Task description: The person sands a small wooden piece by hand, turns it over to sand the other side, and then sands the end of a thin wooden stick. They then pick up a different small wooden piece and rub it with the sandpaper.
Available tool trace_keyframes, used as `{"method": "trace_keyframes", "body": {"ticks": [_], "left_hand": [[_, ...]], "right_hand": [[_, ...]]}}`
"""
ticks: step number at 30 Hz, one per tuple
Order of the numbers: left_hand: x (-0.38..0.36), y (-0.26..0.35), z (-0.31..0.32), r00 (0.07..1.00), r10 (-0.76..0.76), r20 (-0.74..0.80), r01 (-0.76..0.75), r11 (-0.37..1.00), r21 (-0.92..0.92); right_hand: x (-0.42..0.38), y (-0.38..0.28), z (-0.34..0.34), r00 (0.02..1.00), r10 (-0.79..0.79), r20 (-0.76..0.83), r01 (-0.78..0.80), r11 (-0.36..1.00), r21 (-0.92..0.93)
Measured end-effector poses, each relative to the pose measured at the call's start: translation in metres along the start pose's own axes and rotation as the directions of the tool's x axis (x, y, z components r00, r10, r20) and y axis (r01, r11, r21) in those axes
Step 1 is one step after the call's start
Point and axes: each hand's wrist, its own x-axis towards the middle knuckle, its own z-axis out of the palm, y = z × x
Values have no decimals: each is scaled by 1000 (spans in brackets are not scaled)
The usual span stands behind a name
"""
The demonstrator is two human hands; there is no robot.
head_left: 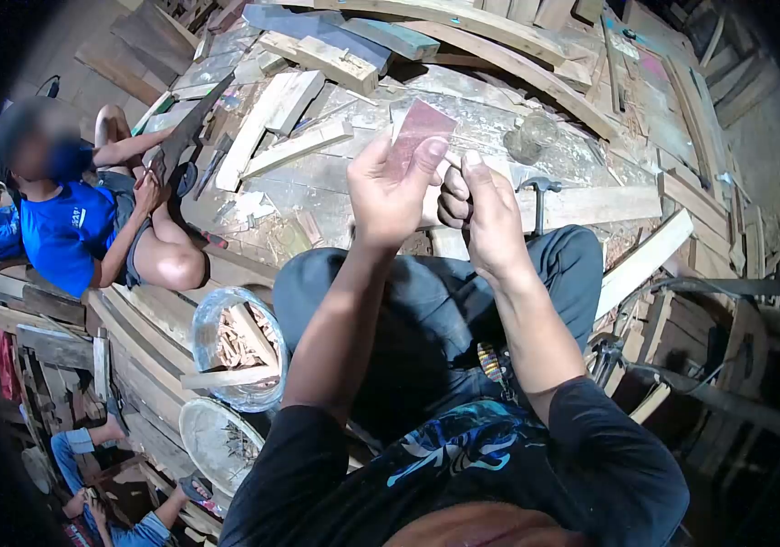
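My left hand [381, 196] is closed on a flat reddish-brown piece of sandpaper [420, 137], held up in front of me between thumb and fingers. Close beside it, my right hand [492, 210] has its fingers curled and thumb pressed on the forefinger. A thin pale tip shows between the two hands, too small to name, and I cannot make out what the right fingers hold. Just beyond the right wrist lies a hammer [540, 199], by a pale wooden board [599, 205].
Left of my legs stand a bucket [200, 321] of small wood pieces and a bucket [191, 436] with thin dark bits. Wooden beams [317, 62] lie ahead. A person in a blue shirt [66, 228] sits at left; another person's legs [75, 451] show lower left.
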Motion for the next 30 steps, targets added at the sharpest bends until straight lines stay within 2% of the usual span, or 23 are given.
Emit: {"method": "trace_keyframes", "body": {"ticks": [3, 4, 7, 8, 12, 15, 16, 20, 23, 24, 27, 28, 29, 30], "left_hand": [[3, 5, -2, 999, -13, -44, 14, 1000, 16], [4, 3, -6, 996, -71, -55, 73, 997, 31], [2, -2, -2, 1000, 24, 15, -25, 999, 29], [-1, 1, 0, 1000, 9, 27, -10, 1000, 21], [4, 7, -8, 994, -104, -20, 105, 994, 30], [-2, 0, 3, 999, 52, 12, -53, 998, 37], [0, -2, 2, 996, 81, 26, -82, 996, 29], [5, 10, -7, 985, -163, -57, 164, 986, 22], [-1, -3, 2, 999, 47, 22, -47, 999, 1], [2, -1, 2, 991, 125, 45, -127, 990, 66], [8, 3, -6, 996, -23, -86, 24, 1000, 8], [13, -1, -11, 974, -6, -227, 21, 998, 65], [17, -10, -25, 960, -47, -275, 77, 992, 100], [18, -7, -26, 959, -66, -275, 71, 997, 10]], "right_hand": [[-1, 0, -4, 999, 39, 21, -40, 999, 5], [-1, -1, -4, 998, 49, 36, -49, 999, 1], [-3, -4, 2, 999, 34, -21, -35, 999, -10], [-1, -6, 6, 995, 52, -90, -52, 999, 6], [-2, -1, -4, 997, 69, 41, -70, 996, 47], [-1, -5, 5, 997, 54, -62, -52, 998, 32], [-2, -1, 0, 998, 41, -36, -40, 998, 38], [-1, 3, -4, 999, 38, 16, -39, 998, 53], [-2, -1, 0, 999, 29, -31, -28, 999, 32], [-1, 0, -3, 999, 39, -23, -38, 999, 32], [-2, 2, -6, 998, 46, 31, -46, 999, 26], [-3, 0, -6, 996, 22, 81, -26, 999, 42], [-3, 0, -5, 998, 6, 67, -7, 1000, 14], [-4, 0, -4, 998, -8, 56, 9, 1000, -14]]}}
